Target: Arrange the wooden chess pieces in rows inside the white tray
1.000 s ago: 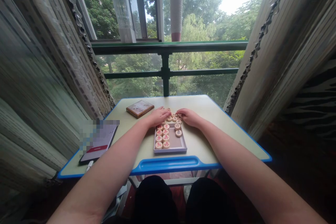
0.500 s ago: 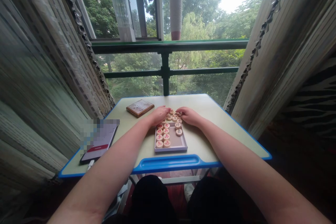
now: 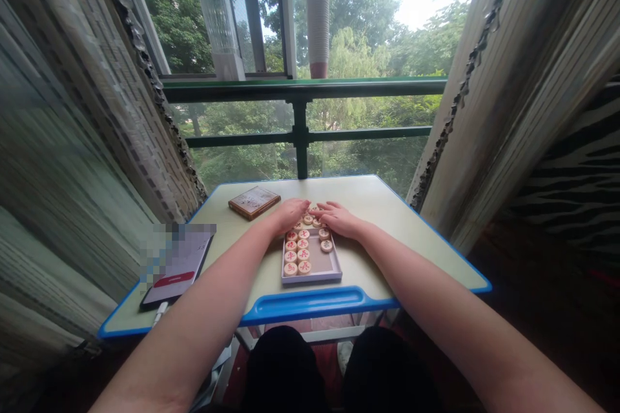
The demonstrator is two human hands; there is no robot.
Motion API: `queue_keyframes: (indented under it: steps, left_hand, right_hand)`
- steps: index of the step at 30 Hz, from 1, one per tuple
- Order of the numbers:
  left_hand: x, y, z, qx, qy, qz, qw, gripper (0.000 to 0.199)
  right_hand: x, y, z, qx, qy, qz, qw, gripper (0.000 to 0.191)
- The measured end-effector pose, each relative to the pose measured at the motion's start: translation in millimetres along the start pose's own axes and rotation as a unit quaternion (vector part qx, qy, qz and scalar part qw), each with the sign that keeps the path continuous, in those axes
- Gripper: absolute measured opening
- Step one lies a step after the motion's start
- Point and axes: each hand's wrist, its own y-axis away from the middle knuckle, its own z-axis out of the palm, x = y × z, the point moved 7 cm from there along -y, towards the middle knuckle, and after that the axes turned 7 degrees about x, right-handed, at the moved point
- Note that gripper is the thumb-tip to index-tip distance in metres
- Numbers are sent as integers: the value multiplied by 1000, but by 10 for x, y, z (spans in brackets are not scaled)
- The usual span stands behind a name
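Observation:
A shallow white box tray (image 3: 312,276) sits near the front of the table. Its left side holds two columns of round wooden xiangqi pieces (image 3: 304,255) with red characters. On its right side lie two pieces with dark characters (image 3: 326,246). Loose pieces (image 3: 309,219) cluster just past the far end of the tray, partly covered by my hands. My left hand (image 3: 290,213) rests at the left of this cluster, fingers stretched inward and slightly bent. My right hand (image 3: 338,218) reaches over the cluster from the right, its fingers apart and touching pieces.
A flat brown-edged box (image 3: 254,202) lies at the back left of the table (image 3: 387,239). A tablet with a plugged-in white cable (image 3: 179,271) is at the left edge. A blue pencil groove (image 3: 310,300) runs along the front edge. Beyond stands a green railing (image 3: 300,135).
My right hand has shifted left over the loose pieces, closer to my left hand. The pieces in the tray look the same. The whole view has turned slightly.

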Motion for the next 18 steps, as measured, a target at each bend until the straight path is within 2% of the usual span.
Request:
queue_keyframes:
  steps: [3, 8, 11, 15, 18]
  left_hand:
    - [-1, 7, 21, -10, -18, 0, 1000, 52]
    - [82, 30, 23, -14, -80, 40, 996, 48]
    - [103, 26, -45, 26, -99, 35, 994, 43]
    - [85, 24, -158, 88, -70, 4, 994, 34]
    - [108, 37, -194, 101, -31, 3, 994, 32]
  right_hand:
    - [-17, 5, -42, 23, 15, -1, 1000, 45]
    - [-13, -4, -84, 74, 4, -17, 997, 41]
    - [16, 2, -136, 110, -14, -12, 994, 38]
    - [-25, 34, -243, 145, -57, -11, 988, 34]
    - [-88, 61, -314, 168, -140, 0, 976, 37]
